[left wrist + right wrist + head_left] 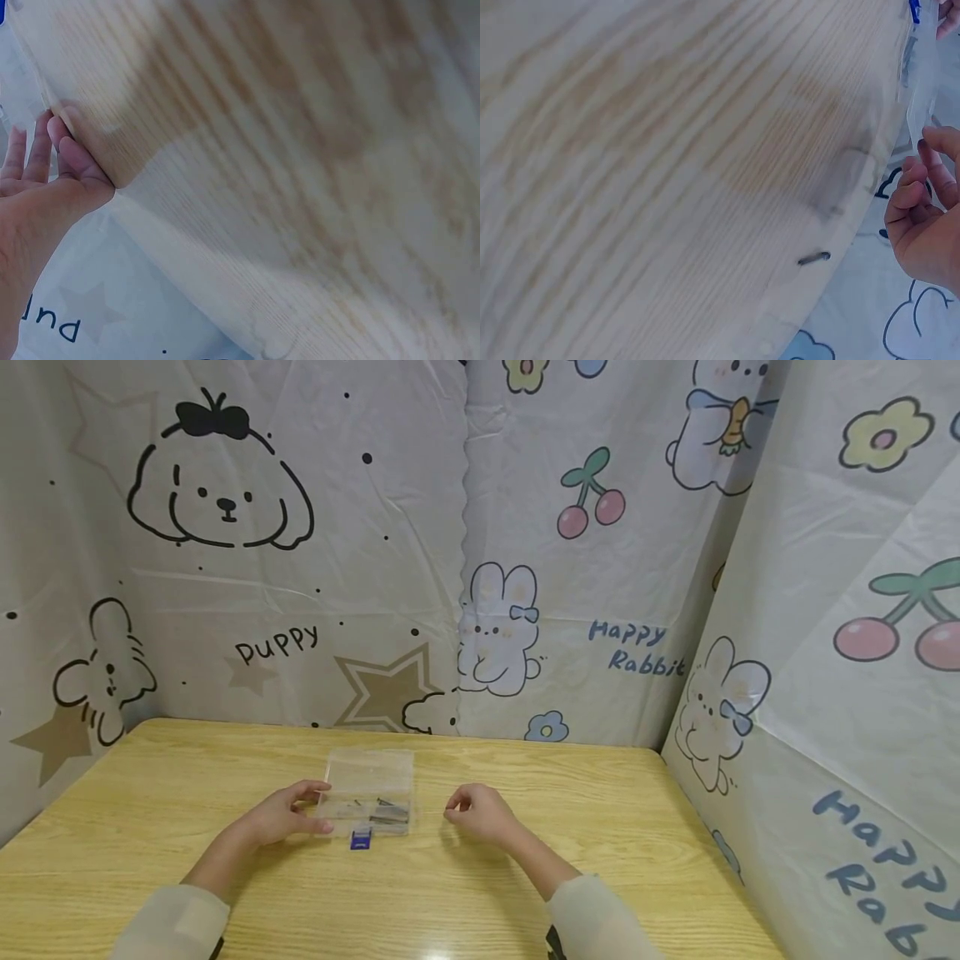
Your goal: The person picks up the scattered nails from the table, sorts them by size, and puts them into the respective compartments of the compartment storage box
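A clear plastic box (411,781) lies on the table with its lid raised toward the back. Several thin grey metal pieces, like nails or screws (390,812), lie inside, mostly on the right side. A blue clasp (361,838) hangs on its front edge. My left hand (288,814) grips the box's left side, thumb at the front corner and fingers farther back. To the right of the box, apart from it, my right hand (480,812) pinches a thin pin-like piece (433,812) between thumb and forefinger; its exact kind I cannot tell.
The wood-grain table (637,860) ends at a printed cloth (360,568) behind and another on the right. A short dark streak (814,259) shows near the table's edge in the right wrist view.
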The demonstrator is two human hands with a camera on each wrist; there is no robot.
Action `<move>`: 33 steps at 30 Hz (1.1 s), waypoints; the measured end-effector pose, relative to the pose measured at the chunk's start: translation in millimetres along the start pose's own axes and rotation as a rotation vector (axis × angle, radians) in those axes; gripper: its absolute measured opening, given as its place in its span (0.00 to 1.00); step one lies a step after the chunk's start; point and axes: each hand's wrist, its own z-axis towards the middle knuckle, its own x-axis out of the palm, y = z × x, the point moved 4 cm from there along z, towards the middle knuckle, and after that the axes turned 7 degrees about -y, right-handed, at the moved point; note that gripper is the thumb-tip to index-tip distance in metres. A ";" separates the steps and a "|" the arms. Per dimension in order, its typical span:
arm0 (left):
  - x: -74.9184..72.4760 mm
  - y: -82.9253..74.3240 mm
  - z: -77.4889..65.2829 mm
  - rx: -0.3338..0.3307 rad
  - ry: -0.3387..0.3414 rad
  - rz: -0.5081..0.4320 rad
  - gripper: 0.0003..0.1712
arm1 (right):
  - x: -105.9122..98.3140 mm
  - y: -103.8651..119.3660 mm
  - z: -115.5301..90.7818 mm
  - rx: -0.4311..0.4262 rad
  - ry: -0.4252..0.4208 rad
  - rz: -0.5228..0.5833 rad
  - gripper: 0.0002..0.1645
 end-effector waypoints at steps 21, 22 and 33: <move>-0.5 -1.5 1.0 -0.001 -0.004 -0.003 0.44 | -31.6 -39.4 -17.6 0.060 -0.057 -0.009 0.06; -0.5 -1.5 1.0 0.000 -0.003 -0.003 0.44 | -32.5 -41.8 -18.5 0.063 -0.060 -0.013 0.06; -0.5 1.2 0.6 0.021 -0.015 0.009 0.45 | -40.2 -61.5 -29.0 0.074 -0.073 -0.020 0.05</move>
